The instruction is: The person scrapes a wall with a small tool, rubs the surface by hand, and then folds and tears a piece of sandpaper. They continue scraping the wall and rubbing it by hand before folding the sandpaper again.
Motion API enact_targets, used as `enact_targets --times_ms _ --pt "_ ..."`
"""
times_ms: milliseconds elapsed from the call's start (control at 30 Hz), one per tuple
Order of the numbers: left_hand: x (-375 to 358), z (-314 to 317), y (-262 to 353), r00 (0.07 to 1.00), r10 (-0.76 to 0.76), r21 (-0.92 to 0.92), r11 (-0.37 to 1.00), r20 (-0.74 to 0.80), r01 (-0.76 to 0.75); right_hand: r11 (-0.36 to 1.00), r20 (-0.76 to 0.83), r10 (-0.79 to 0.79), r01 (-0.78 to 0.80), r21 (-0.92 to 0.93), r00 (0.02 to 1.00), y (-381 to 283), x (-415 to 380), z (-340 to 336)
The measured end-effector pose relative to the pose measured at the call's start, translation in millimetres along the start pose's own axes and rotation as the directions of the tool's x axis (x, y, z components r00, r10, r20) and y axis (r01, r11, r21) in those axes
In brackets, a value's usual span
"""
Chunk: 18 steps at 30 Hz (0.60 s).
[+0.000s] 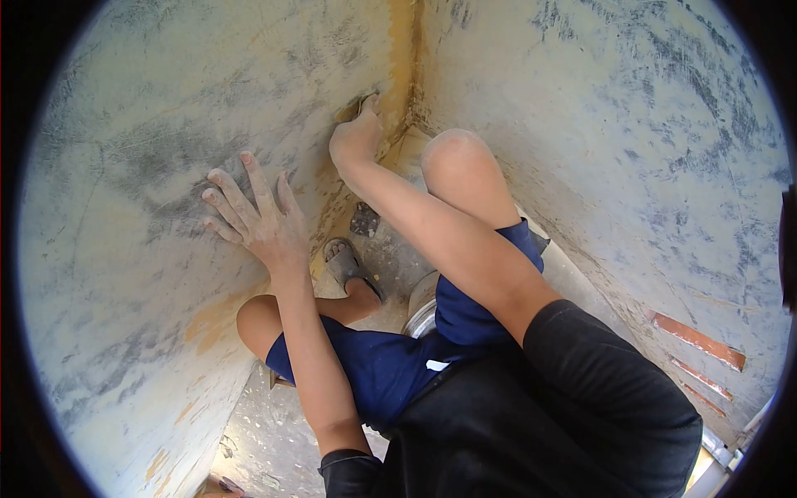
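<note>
My left hand (261, 220) lies on the left wall (124, 191), fingers spread and dusty, with nothing in it. Close to the corner, my right hand (357, 139) is closed against the same wall. A thin, flat, dark-edged piece shows at its fingertips, but most of it is hidden and I cannot make out its kind. Dark scuffs and rubbed streaks mark the pale wall around both hands. A yellow-brown strip (402, 50) runs down the corner beside my right hand.
The right wall (581, 141) meets the left one at a narrow corner. Exposed reddish slots (697, 340) cut into it low down. My sandalled foot (342, 261) rests on the dusty floor (390, 249), near dark debris (364, 220). A pale round container (423, 303) shows between my legs.
</note>
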<state>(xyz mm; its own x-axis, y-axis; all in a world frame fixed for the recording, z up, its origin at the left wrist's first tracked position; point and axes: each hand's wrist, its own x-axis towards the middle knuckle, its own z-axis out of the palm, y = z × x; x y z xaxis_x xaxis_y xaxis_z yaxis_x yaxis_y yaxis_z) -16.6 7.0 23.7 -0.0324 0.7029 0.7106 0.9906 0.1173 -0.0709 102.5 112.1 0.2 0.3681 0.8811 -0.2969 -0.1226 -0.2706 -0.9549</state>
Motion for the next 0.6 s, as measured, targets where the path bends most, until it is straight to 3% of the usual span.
enact_targets --times_ms 33,100,200,333,400,433,500,600 --pt "0.4 0.1 -1.3 1.000 0.006 0.007 1.000 0.006 -0.006 1.000 0.003 0.001 -0.001 0.004 1.000 1.6 -7.3 2.8" --pt "0.2 0.1 -1.8 1.000 -0.003 0.001 1.000 0.010 0.003 0.970 0.036 -0.155 0.159 -0.186 0.987 10.9 -27.0 7.1" --pt "0.5 0.9 1.3 1.000 -0.013 -0.019 1.000 0.014 0.013 0.926 -0.049 -0.176 0.148 -0.347 0.983 18.6 -11.1 6.1" --pt "0.7 -0.8 -2.3 1.000 0.011 0.015 1.000 0.022 -0.011 0.982 -0.133 -0.093 0.069 -0.173 0.987 21.0 -3.1 18.2" --pt "0.8 0.9 -0.7 1.000 -0.001 -0.010 1.000 0.016 0.001 0.877 -0.068 -0.349 0.301 -0.375 0.935 30.5 -24.9 17.6" --pt "0.6 1.4 0.6 1.000 -0.013 -0.031 0.999 0.006 0.013 0.875 -0.070 -0.350 0.300 -0.380 0.934 17.4 -20.3 9.7" --pt "-0.8 0.2 0.7 1.000 -0.011 -0.031 0.999 0.011 0.011 0.995 0.014 0.015 -0.013 -0.101 1.000 -8.6 -4.3 -4.4" --pt "1.5 -0.2 -1.0 1.000 -0.001 -0.017 1.000 0.006 0.002 0.983 -0.006 -0.115 0.113 -0.147 0.993 -3.5 -22.9 7.0"
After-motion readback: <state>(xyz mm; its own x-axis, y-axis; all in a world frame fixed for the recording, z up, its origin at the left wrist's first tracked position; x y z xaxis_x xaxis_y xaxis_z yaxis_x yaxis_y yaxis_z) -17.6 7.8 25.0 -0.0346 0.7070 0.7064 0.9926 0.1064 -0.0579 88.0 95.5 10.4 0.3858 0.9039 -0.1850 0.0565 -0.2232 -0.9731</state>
